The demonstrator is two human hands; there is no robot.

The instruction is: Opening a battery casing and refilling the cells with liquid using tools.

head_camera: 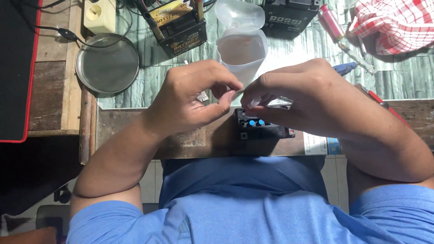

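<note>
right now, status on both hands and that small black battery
Left hand and right hand pinching something small, unclear. Black battery beneath right hand. Plastic container just behind.

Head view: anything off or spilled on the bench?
No spill visible. One oddity: the small black battery under both hands sits at the bench's near edge. The clear plastic cup behind it is upright.

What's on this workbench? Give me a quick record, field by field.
left hand: fingers pinched, above the bench edge
right hand: fingertips over the small battery, holding a small pale piece; what it is cannot be told
small battery: black, blue caps on top, at the bench's near edge
plastic jug: translucent, behind the hands
metal dish: round, far left
other batteries: two black ones at the back
cloth: red-and-white checked, far right
screwdriver: pink handle, beside the cloth
</note>
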